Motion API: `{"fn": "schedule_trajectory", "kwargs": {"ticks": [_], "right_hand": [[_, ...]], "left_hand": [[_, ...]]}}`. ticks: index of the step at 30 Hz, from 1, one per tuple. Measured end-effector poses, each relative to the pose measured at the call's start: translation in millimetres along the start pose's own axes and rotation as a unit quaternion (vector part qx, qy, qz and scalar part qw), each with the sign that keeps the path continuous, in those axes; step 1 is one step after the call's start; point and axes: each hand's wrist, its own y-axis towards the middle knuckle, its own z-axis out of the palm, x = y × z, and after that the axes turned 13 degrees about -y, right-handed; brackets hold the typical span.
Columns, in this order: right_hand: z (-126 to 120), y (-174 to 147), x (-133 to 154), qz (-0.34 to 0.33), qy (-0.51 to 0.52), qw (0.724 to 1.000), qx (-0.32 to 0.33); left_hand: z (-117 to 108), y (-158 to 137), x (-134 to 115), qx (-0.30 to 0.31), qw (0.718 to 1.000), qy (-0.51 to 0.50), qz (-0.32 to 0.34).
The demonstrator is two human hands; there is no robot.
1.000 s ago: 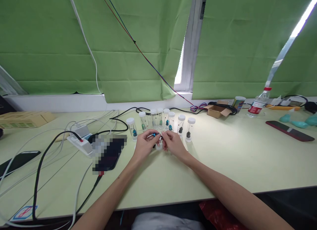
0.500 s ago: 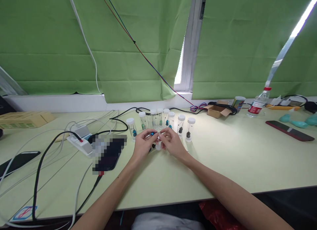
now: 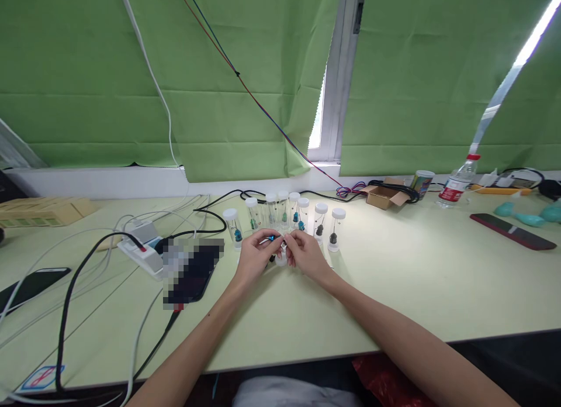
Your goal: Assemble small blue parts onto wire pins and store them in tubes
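My left hand (image 3: 255, 256) is closed in a pinch on a small shiny blue piece (image 3: 272, 238), its exact kind too small to tell. Fingertip to fingertip with it, my right hand (image 3: 305, 255) pinches something tiny that I cannot make out. Under the fingers shows part of a white round cap or base (image 3: 281, 259), mostly hidden. Behind both hands stand several clear vials with white caps. The left vial (image 3: 232, 224) holds a blue piece, another vial (image 3: 252, 213) a green one, and the right vial (image 3: 337, 227) a dark one.
To the left lie a dark phone (image 3: 197, 272), a white power strip (image 3: 140, 255) and tangled cables. A small cardboard box (image 3: 383, 197), a can (image 3: 422, 185) and a water bottle (image 3: 458, 185) stand at the back right. A dark red-edged flat object (image 3: 512, 231) lies far right.
My right hand has shifted slightly and its fingers have curled in more. A little more of the blue piece shows at my left fingertips. The vials have not moved.
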Motion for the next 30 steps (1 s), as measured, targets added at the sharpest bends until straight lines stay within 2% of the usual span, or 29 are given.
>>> {"fn": "schedule_trajectory", "kwargs": {"ticks": [10, 19, 30], "right_hand": [[0.3, 1.6, -3.2, -0.004, -0.045, 0.999, -0.009], [1.2, -1.9, -1.2, -0.009, 0.003, 1.000, 0.017], [0.9, -2.1, -0.6, -0.014, -0.014, 1.000, 0.016]], "left_hand": [[0.3, 0.1, 2.3, -0.002, 1.000, -0.001, 0.004], [1.6, 0.1, 0.2, -0.037, 0.999, -0.029, 0.003], [1.9, 0.4, 1.1, -0.030, 0.996, -0.078, -0.011]]}}
